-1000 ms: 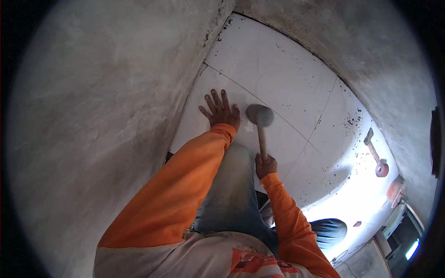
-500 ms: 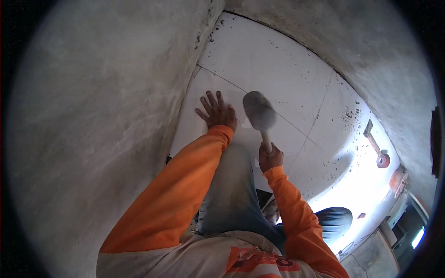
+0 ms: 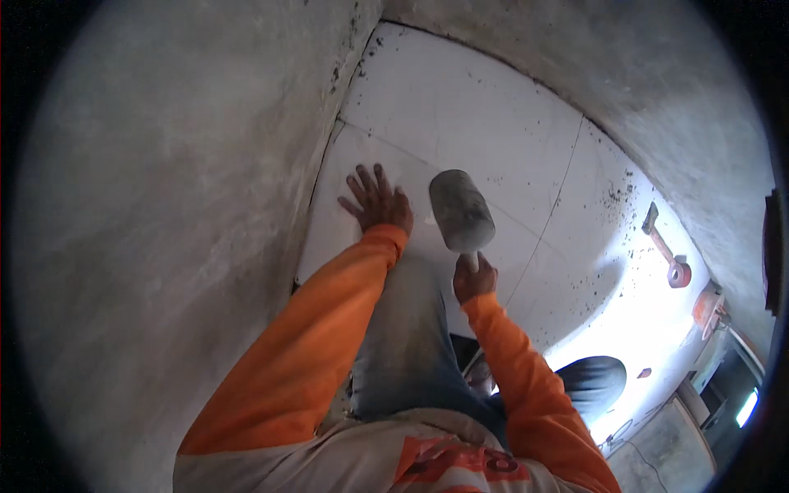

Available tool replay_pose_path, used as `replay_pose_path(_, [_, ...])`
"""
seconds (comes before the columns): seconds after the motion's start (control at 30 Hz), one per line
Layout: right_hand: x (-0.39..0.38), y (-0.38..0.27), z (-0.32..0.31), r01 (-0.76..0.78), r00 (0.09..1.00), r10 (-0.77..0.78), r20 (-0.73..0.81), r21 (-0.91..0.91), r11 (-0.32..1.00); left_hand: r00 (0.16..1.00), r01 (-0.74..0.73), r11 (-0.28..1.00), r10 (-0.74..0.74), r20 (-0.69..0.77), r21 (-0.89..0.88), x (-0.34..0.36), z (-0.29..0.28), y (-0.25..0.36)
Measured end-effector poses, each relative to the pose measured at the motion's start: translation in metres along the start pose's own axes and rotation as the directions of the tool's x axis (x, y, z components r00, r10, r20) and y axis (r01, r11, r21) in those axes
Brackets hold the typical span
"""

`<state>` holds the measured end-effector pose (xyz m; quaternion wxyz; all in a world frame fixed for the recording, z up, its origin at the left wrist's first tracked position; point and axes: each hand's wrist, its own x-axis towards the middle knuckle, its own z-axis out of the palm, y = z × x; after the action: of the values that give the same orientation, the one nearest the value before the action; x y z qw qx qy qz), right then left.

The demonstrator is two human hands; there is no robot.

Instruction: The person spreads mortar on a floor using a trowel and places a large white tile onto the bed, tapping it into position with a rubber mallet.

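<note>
My left hand (image 3: 380, 204) lies flat on a white floor tile (image 3: 329, 238), its fingers spread. To its right, my right hand (image 3: 474, 279) grips the short pale handle of a rubber mallet (image 3: 462, 211). The mallet's thick grey head points away from me, over the tiles. Whether it touches the floor I cannot tell. Thin joints run between this tile and its neighbours, and dark crumbs are scattered on them.
Bare grey walls rise at the left (image 3: 164, 205) and at the far right. A hammer (image 3: 657, 238) lies near the right wall, by a red roll of tape (image 3: 679, 274). Farther along stands an orange bucket (image 3: 708, 308). Bright light falls on the right-hand tiles; a cable (image 3: 645, 460) trails at lower right.
The mallet's head, blurred before, is now sharp and looks larger and slightly nearer to me. My left hand stays spread on the tile; the whole view has shifted slightly.
</note>
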<state>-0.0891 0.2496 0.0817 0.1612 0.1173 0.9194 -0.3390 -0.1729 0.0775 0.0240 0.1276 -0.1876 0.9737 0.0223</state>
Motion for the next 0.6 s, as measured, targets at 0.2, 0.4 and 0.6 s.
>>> replay_pose_path(0.2, [-0.005, -0.018, -0.012, -0.143, 0.983, 0.140, 0.115, 0.017, 0.990, 0.990, 0.056, 0.998, -0.054, 0.128, -0.015, -0.004, -0.007, -0.002])
replay_pose_path(0.4, [-0.008, -0.002, -0.009, -0.105, 0.984, 0.107, 0.142, -0.027, 0.994, 0.989, 0.031, 0.998, -0.038, 0.145, 0.047, -0.006, -0.005, -0.001])
replay_pose_path(0.6, [-0.004, -0.012, -0.014, -0.173, 0.963, 0.172, 0.206, -0.015, 0.985, 0.999, 0.030, 0.999, -0.031, 0.022, 0.025, -0.001, 0.005, -0.005])
